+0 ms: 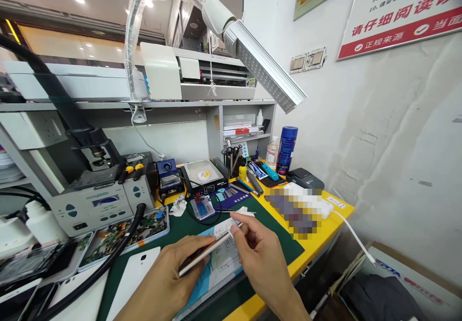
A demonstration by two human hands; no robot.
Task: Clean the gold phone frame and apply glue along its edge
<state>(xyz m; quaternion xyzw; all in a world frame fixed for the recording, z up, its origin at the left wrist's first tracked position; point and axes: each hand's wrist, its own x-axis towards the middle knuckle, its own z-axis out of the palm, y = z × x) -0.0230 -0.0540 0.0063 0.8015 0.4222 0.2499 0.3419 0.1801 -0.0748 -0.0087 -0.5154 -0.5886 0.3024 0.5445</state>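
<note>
My left hand (pixel 175 270) is wrapped round a thin smartphone (pixel 205 253), which is tilted and seen nearly edge-on with a light metallic rim. At its far end my right hand (pixel 258 249) is closed, with thumb and index finger pinching the phone's corner. Whether a smaller part is between those fingertips is hidden. Beneath both hands lies a blue and white printed booklet or pad (pixel 220 258) on the green work mat (pixel 281 237). A white tablet-like panel (pixel 133 275) rests left of my left hand.
Left stands a grey rework station (pixel 104 205) with a thick black hose; a tray of circuit boards (pixel 126 229) is beside it. Behind are a blue-fronted device (pixel 168 174), a heating plate (pixel 204 174) and a blue spray can (pixel 288 150). A lamp (pixel 267 63) hangs overhead.
</note>
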